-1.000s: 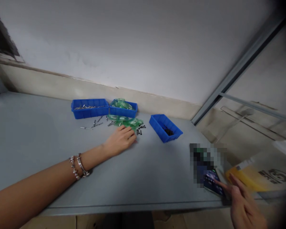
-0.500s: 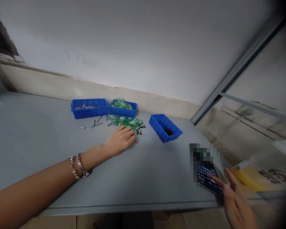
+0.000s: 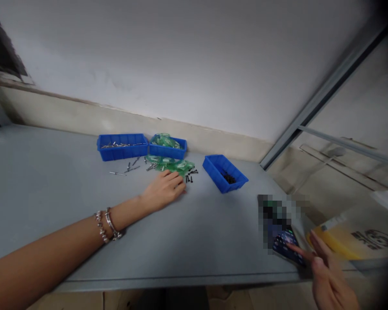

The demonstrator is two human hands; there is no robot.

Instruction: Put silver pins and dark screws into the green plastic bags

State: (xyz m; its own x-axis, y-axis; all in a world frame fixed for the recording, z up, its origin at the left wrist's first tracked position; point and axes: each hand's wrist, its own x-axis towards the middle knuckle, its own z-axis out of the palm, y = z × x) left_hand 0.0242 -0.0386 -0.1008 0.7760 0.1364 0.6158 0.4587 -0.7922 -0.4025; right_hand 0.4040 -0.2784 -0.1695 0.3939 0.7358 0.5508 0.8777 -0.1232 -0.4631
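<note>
My left hand [image 3: 164, 190] rests palm down on the grey table, its fingers loosely bent and holding nothing that I can see. Its fingertips lie beside green plastic packets [image 3: 171, 164]. Several black screws [image 3: 190, 176] are scattered just to its right. My right hand [image 3: 331, 271] is at the table's right front corner, index finger stretched out onto the lit screen of a phone [image 3: 289, 249]. The phone lies on the table, its upper part blurred by pixelation. The right thumb and other fingers are apart from the phone.
Blue bins stand at the back: one with silver rivets [image 3: 123, 150], one with green packets [image 3: 168, 150], one with black screws [image 3: 224, 174]. Loose silver rivets [image 3: 118, 173] lie in front. A metal frame post [image 3: 310, 110] and a yellow-and-white bag [image 3: 352, 237] are at the right.
My right hand has shifted slightly right and down, its index finger still at the phone screen. The left hand has stayed in place.
</note>
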